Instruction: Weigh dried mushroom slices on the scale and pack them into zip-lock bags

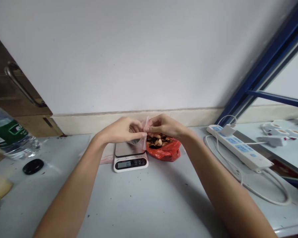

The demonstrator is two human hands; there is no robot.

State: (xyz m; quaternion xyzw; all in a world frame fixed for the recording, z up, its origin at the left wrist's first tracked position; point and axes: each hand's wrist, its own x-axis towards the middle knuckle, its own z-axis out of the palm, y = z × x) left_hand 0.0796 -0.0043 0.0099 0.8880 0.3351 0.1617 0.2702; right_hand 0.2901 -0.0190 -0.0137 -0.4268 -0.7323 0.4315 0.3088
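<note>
A small clear plastic bag (142, 142) is pinched between my two hands at its upper edge. My left hand (121, 130) grips one side of it with thumb and fingers, above the kitchen scale (130, 164). From the other side my right hand (164, 126) pinches the same edge, over a red plastic bag (167, 153). Dark and pale dried pieces (159, 142) fill the open red bag. The scale's display is lit and seems to read 0.0. Whether the clear bag touches the scale's plate I cannot tell.
Pinkish clear plastic (106, 160) lies left of the scale. Further left are a black oval object (33, 166) and a large water bottle (8, 132). A white power strip (239, 148) with looping cables lies at right, near a blue metal frame (258, 69). A wall (139, 59) stands behind.
</note>
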